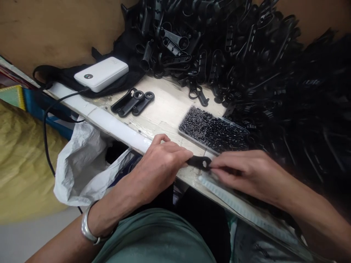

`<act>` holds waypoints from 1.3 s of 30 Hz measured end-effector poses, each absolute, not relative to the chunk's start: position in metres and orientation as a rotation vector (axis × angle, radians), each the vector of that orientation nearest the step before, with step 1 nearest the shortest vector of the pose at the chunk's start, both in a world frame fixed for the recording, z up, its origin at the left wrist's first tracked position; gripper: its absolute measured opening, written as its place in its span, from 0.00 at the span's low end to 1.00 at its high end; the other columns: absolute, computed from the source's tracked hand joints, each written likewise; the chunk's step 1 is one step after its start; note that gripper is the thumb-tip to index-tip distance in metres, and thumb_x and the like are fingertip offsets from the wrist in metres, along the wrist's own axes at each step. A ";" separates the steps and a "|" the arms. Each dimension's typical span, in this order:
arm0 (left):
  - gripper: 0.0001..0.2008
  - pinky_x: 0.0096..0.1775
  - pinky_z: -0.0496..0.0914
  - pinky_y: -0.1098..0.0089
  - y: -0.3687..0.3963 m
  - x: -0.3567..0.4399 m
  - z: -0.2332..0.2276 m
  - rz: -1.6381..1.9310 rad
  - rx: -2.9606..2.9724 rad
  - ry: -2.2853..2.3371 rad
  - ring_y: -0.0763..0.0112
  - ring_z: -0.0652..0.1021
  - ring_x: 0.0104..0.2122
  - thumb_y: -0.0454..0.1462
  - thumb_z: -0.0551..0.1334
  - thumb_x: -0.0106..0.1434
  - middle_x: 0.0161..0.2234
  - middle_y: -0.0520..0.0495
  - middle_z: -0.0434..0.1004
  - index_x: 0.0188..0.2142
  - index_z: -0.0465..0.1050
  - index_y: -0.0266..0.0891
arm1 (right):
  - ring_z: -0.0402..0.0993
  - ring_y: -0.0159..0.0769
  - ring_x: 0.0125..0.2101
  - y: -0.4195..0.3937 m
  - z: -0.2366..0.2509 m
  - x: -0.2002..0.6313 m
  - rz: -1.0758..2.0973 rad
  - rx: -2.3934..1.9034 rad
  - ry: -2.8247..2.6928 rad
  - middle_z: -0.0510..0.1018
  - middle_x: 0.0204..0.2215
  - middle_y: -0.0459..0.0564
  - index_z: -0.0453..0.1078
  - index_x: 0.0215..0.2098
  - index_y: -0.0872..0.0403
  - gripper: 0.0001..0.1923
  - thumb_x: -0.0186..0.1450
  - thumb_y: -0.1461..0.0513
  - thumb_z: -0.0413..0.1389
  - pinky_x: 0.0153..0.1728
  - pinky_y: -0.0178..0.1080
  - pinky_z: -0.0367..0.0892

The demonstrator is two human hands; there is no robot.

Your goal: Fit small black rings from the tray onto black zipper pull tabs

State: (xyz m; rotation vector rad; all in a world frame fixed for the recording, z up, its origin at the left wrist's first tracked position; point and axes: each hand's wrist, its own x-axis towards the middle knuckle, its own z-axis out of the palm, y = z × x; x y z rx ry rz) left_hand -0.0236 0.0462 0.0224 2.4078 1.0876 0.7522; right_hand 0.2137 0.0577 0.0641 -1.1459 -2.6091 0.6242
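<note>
My left hand (161,162) and my right hand (244,171) meet at the near edge of the pale worktable (164,109), both pinching one flat black plastic part (199,162) with a ring hole. The left fingers hold its left end; the right fingertips press at its ring end. Just beyond the part lies a shallow clear tray (183,126) filled with tiny black pieces. A metal bangle sits on my left wrist.
A huge heap of black plastic parts (260,65) covers the table's back and right. Three joined black parts (133,102) lie left of centre. A white power bank (101,73) with a cable rests on black fabric. A white plastic bag (82,160) hangs below the edge.
</note>
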 end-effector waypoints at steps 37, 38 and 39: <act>0.15 0.47 0.56 0.61 0.043 -0.022 0.018 0.675 2.463 1.107 0.71 0.73 0.33 0.24 0.53 0.59 0.32 0.53 0.76 0.37 0.73 0.39 | 0.74 0.32 0.27 0.006 0.040 0.159 0.354 -1.725 -2.111 0.78 0.28 0.46 0.74 0.34 0.55 0.10 0.66 0.64 0.51 0.31 0.32 0.64; 0.16 0.47 0.55 0.60 0.042 -0.023 0.018 0.645 2.492 1.102 0.71 0.73 0.34 0.23 0.52 0.59 0.34 0.52 0.76 0.39 0.73 0.40 | 0.74 0.32 0.25 0.007 0.040 0.161 0.400 -1.767 -2.071 0.78 0.26 0.45 0.74 0.32 0.55 0.09 0.65 0.64 0.52 0.29 0.32 0.64; 0.18 0.47 0.55 0.59 0.042 -0.023 0.019 0.618 2.526 1.100 0.70 0.72 0.35 0.23 0.52 0.58 0.36 0.51 0.75 0.40 0.73 0.42 | 0.72 0.32 0.22 0.009 0.040 0.162 0.432 -1.808 -2.038 0.77 0.24 0.44 0.74 0.30 0.54 0.09 0.64 0.63 0.52 0.27 0.32 0.63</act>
